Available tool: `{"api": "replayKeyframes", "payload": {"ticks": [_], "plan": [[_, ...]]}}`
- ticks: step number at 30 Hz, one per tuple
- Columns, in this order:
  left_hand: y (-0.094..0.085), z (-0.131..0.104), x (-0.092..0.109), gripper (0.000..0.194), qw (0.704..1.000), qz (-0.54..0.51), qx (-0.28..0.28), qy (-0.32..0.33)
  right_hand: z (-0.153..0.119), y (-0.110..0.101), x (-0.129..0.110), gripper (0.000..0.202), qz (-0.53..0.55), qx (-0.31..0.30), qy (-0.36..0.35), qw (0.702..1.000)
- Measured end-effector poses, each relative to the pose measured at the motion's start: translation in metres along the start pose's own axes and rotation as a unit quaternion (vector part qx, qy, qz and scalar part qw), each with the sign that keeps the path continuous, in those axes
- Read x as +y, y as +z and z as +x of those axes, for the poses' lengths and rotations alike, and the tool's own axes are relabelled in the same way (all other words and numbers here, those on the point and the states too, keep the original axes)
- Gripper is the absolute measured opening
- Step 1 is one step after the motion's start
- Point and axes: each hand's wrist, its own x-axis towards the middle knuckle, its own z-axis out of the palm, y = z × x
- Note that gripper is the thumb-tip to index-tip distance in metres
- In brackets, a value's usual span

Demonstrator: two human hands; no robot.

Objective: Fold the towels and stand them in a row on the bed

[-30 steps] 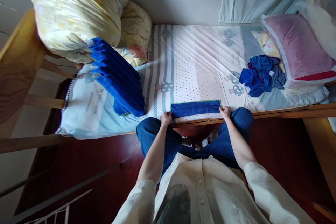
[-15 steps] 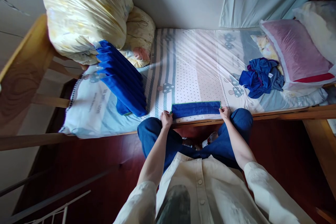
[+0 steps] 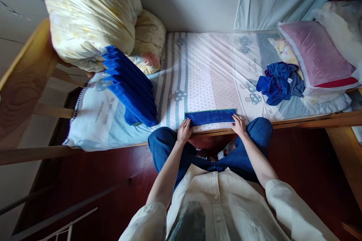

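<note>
A dark blue folded towel [image 3: 212,118] with green edging lies as a long narrow strip along the bed's front edge. My left hand [image 3: 184,131] rests on its left end, fingers stretched out over the cloth. At the opposite end, my right hand [image 3: 239,124] touches the towel's near right corner with its fingers extended and slightly apart. Neither hand appears to pinch the cloth. To the left stands a row of bright blue folded towels [image 3: 131,86], leaning against one another. A crumpled heap of blue cloths [image 3: 281,83] lies on the right of the bed.
The patterned bedsheet [image 3: 209,67] covers the mattress. Large yellow bedding bundles [image 3: 93,15] fill the back left corner. A pink pillow [image 3: 319,52] lies at the right, below a pale curtain [image 3: 263,0]. Wooden rails [image 3: 316,120] edge the bed.
Both hands have shifted inward from gripping the towel's end edges to lying on its ends with fingers extended. The towel stays in nearly the same place.
</note>
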Motion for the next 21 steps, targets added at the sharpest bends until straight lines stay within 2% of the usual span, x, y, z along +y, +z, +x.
{"api": "replayKeyframes", "payload": {"ticks": [7, 14, 18, 21], "plan": [[-0.009, 0.011, 0.007, 0.059, 0.998, 0.039, -0.042, -0.020, 0.011, -0.002, 0.001, 0.055, -0.008, -0.033, 0.014, 0.999], [-0.030, 0.016, 0.009, 0.057, 0.996, 0.007, -0.076, -0.035, 0.019, -0.014, -0.001, 0.050, -0.017, -0.071, 0.039, 0.997], [-0.041, 0.014, 0.007, 0.056, 0.991, 0.035, -0.126, -0.038, 0.017, -0.025, 0.000, 0.045, -0.027, -0.106, 0.041, 0.993], [-0.046, 0.014, 0.005, 0.056, 0.984, 0.068, -0.160, -0.049, 0.016, -0.032, 0.002, 0.042, -0.036, -0.119, 0.081, 0.989]]}}
